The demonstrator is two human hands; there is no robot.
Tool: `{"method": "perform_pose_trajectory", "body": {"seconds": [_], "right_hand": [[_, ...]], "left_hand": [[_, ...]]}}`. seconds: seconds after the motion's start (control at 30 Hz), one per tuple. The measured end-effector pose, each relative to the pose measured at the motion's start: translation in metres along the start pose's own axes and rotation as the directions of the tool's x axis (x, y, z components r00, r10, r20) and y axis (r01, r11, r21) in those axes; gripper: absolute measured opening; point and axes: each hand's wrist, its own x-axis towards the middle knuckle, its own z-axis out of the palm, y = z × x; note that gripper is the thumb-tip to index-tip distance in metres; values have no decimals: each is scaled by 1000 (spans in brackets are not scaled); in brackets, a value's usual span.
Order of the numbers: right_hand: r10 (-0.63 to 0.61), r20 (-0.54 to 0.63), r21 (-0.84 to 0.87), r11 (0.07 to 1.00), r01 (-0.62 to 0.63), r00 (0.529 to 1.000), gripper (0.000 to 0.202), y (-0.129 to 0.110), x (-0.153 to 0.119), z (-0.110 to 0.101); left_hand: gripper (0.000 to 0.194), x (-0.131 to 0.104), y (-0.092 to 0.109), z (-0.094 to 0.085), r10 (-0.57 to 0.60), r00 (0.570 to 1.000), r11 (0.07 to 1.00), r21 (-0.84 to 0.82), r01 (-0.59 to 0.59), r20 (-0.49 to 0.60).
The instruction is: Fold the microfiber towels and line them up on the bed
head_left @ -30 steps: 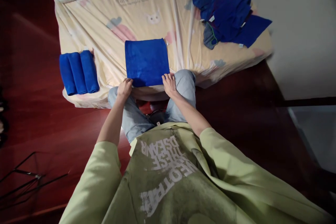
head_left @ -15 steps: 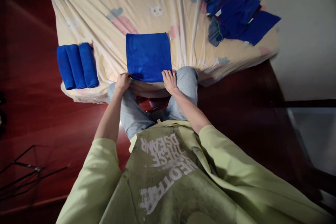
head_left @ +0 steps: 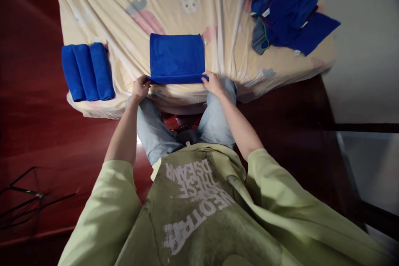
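While the near left corner of a blue cloth (head_left: 177, 53) is pinched between the thumb and fingers of the left hand (head_left: 141, 88), its near right corner is pinched in the same way by the right hand (head_left: 213, 82). Between the two hands, the near edge is drawn straight and is doubled into a narrow band; whether this band is lifted or rested on the bed cannot be told. The rest of the cloth is spread flat at the near side of the bed, on a cream sheet (head_left: 174, 18) that is printed with a rabbit face and pink carrots.

Farther out, three blue rolls (head_left: 89, 72) are set side by side, touching, near the bed's left corner. At the far right, well apart from the hands, a loose pile of blue cloths (head_left: 286, 8) is heaped, with white tags (head_left: 266, 12) exposed. Below the hands, jeans (head_left: 158, 131) and a green shirt (head_left: 193, 199) are seen. On the dark red floor (head_left: 102, 137), a thin black frame (head_left: 31, 193) is placed at the lower left.
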Motion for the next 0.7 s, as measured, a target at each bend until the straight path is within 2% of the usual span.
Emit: {"method": "perform_pose_trajectory", "body": {"seconds": [0.17,0.4,0.5,0.7], "right_hand": [[67,-60,108,992,-61,996,33,17,19,-2],[17,-15,301,953,-11,1000,48,36,28,-16],[30,18,302,953,-34,999,43,38,36,-20],[81,-22,263,962,-72,996,35,38,50,-13]], "left_hand": [[26,3,-5,6,-38,999,996,-81,36,-29],[26,2,-7,6,21,1000,999,46,-22,15],[26,4,-6,8,2,1000,998,66,-2,-7],[29,5,1,12,-58,997,996,70,61,-40]]}}
